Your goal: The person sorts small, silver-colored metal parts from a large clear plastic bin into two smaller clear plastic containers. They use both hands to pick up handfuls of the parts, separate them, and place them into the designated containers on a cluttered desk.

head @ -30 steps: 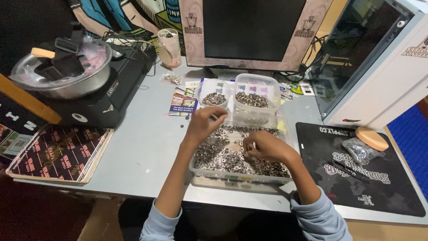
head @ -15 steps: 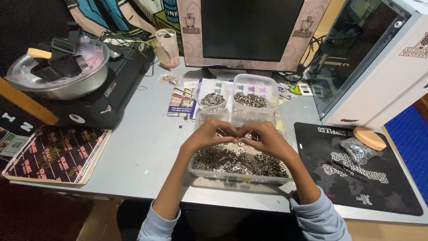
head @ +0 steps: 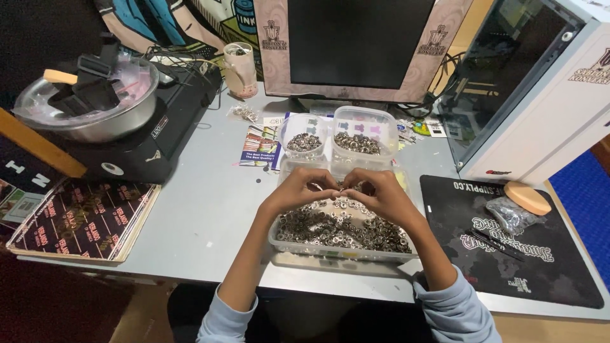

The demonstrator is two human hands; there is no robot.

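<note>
A: What are the hands busy with?

B: A clear plastic tub (head: 298,244) full of small metal rings (head: 337,227) sits at the near edge of the grey desk (head: 203,190), right in front of the person. Both hands are over it, fingertips meeting in the middle.

A: Holding anything?

B: The left hand (head: 297,190) and the right hand (head: 380,194) are each pinched narrow, thumb against fingers. Something tiny seems to sit between them, but it's too small to make out.

A: What's around the tub?

B: Just behind it stand two smaller clear tubs with more rings, one on the left (head: 304,142) and one on the right (head: 363,141). A monitor (head: 362,41) is behind those. On the left a metal bowl (head: 89,105) rests on a black appliance (head: 152,136). On the right lies a black mat (head: 508,248) with a small clear bag (head: 508,215).
</note>
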